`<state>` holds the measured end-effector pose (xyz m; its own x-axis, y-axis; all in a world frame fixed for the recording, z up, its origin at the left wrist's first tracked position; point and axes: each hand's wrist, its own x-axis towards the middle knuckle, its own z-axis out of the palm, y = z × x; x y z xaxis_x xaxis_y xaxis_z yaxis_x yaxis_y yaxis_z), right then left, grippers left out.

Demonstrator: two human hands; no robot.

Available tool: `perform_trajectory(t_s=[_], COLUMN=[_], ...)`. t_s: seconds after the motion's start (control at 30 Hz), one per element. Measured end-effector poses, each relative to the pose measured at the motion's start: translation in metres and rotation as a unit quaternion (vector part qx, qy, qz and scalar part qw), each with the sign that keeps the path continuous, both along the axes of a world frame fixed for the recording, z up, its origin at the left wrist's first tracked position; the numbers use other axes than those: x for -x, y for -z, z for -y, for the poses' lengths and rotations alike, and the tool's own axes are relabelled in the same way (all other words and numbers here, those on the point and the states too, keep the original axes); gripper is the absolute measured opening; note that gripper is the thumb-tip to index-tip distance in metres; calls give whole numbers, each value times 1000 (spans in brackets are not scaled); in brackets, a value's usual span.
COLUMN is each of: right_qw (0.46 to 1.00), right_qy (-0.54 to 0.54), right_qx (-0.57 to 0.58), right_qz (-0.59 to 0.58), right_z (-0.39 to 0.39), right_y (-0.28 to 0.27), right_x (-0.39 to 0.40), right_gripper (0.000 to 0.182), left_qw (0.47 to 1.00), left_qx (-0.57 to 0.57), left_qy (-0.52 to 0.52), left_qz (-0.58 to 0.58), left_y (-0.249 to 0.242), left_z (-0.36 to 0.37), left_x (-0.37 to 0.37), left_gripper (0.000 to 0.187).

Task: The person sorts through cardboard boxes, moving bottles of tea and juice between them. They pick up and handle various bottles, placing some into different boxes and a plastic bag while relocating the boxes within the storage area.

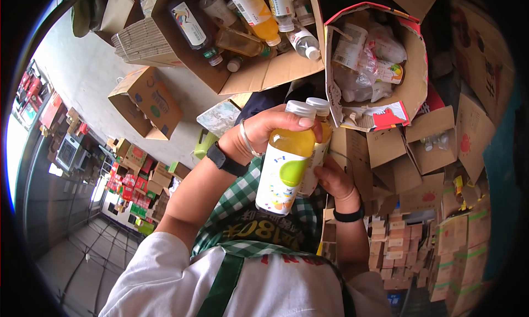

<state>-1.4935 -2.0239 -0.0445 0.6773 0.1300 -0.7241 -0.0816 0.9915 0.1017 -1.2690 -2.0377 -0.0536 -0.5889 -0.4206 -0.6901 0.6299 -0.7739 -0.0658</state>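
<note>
My left hand (269,125), with a bracelet and a black band at the wrist, is closed around the upper part of a juice bottle (282,171). This bottle has a white cap, yellow contents and a white label with a green patch. Right behind it stands a second juice bottle (319,151) of the same look, partly hidden. My right hand (335,180), black band on its wrist, is closed on the side of that second bottle. Both bottles are upright in front of my green checked apron (231,207).
Ahead, a cardboard box (264,77) holds several drink bottles lying loose. To its right, a red-edged box (416,69) contains bottles and clear plastic. More open cartons (432,135) are at the right, with stacked flattened cardboard (397,245) below. A brown box (151,105) is at the left.
</note>
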Motion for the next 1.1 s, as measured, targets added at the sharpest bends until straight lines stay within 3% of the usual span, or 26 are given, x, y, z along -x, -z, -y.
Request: perform_trajectory(t_s=[0.2,0.3,0.33,0.37,0.4,0.43,0.47,0.5,0.57,0.63,0.67,0.7,0.77,0.83,0.9,0.93,1.0,1.07,1.1], right_qw=[1000,983,987,967,909,871,787,675,560,603,603,604,528,660,644,645,648,623,585], right_qy=[2,-86,-49,-54,-62,-19,-69,-177,-293,-254,-297,-297,-273,-456,-566,-566,-462,-279,-360], right_qx=[-14,159,153,232,355,384,523,633,689,678,647,644,718,521,482,481,543,628,619], right_qz=[10,30,-19,-95,-208,-307,-321,-336,-353,-335,-361,-364,-362,-291,-181,-179,-267,-374,-381], right_z=[4,37,43,63,73,89,95,118,120,112,113,99,72,65,55,55,92,123,137], right_y=[2,7,21,36,62,83,133,148,188,195,178,177,174,143,136,134,102,115,126], right_x=[-3,0,8,5,7,-1,10,1,-18,-34,-37,-28,-8,14,34,37,11,-15,-28], right_gripper=[64,51,41,46,40,38,41,49,71,73,62,62,46,35,17,17,20,33,41], left_qw=[1000,997,998,998,995,996,997,997,998,996,997,997,998,998,997,998,998,998,998], left_qx=[4,63,60,54,82,76,72,66,59,81,71,70,47,56,59,56,57,55,56], left_qy=[24,28,21,16,-32,-26,-20,-16,-21,-4,3,6,10,3,-9,-13,-14,-10,-10], left_qz=[14,20,16,14,47,42,34,29,31,39,41,38,36,35,38,31,25,30,35], left_y=[-3,5,7,7,3,5,7,7,12,17,15,15,16,16,16,15,17,18,18], left_z=[5,-8,-11,-12,-5,-8,-9,-11,-13,-17,-14,-15,-18,-19,-19,-18,-16,-18,-18], left_x=[-5,-9,-11,-11,-5,-7,-10,-10,-8,-9,-9,-9,-10,-9,-8,-6,-5,-3,-3], left_gripper=[44,49,50,51,50,50,50,50,49,46,46,46,45,45,45,45,45,44,44])
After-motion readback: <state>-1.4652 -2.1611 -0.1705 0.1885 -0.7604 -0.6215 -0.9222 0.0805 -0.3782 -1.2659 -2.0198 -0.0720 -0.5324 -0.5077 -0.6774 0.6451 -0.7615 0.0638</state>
